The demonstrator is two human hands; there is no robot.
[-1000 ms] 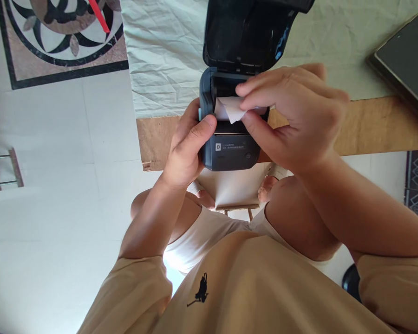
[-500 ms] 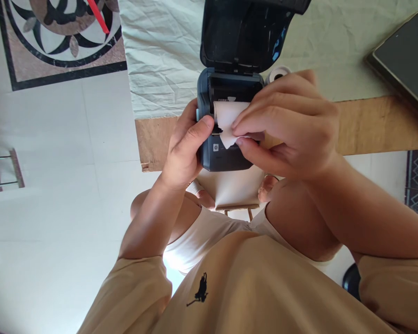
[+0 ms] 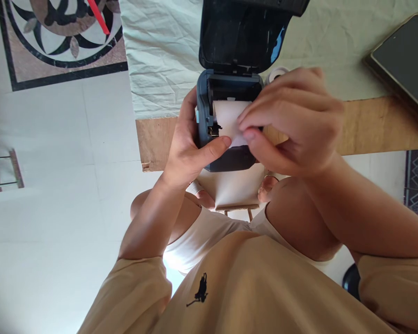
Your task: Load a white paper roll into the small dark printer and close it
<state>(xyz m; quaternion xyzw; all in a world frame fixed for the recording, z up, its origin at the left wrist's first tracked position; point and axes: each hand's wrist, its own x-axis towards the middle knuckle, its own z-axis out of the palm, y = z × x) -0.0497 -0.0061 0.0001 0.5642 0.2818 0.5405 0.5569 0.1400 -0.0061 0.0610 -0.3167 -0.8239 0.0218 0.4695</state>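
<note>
A small dark blue label printer (image 3: 205,97) stands at the near edge of the table, its black lid (image 3: 242,35) tipped open and back. A white paper strip (image 3: 226,118) runs out of its open bay and down over the front. My left hand (image 3: 188,146) grips the printer's left side, thumb pressing on the paper's lower edge. My right hand (image 3: 292,123) pinches the strip's right part between thumb and fingers. A white paper roll (image 3: 277,72) peeks out just behind my right hand.
A crumpled pale cloth (image 3: 160,55) covers the wooden table (image 3: 376,125). A dark tablet (image 3: 404,60) lies at the far right. Below are my knees, a beige shirt and white floor tiles; a patterned floor inlay (image 3: 55,37) is at top left.
The paper strip has been drawn further out and flattened over the printer's front. My left thumb has slid down from the printer's corner onto the paper. My right hand shifted slightly.
</note>
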